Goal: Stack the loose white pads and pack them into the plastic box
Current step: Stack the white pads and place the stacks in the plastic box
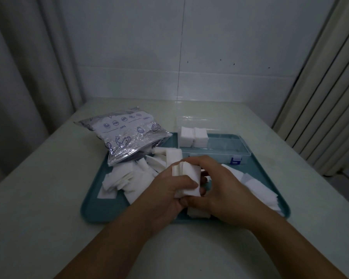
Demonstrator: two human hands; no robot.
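My left hand [165, 196] and my right hand [228, 190] together grip a small stack of white pads [186, 178] held on edge above the teal tray [93, 208]. Loose white pads [125, 178] lie scattered over the tray's left half. More loose pads [256, 186] spread out to the right of my hands. The clear plastic box [226, 152] stands open at the tray's far right, with two neat stacks of pads [193, 136] in its left end.
A silvery printed zip bag [125, 133] lies at the tray's far left corner, partly on the pale table [38, 198]. The box's clear lid [199, 119] stands up behind it. A wall and curtains close in the far side.
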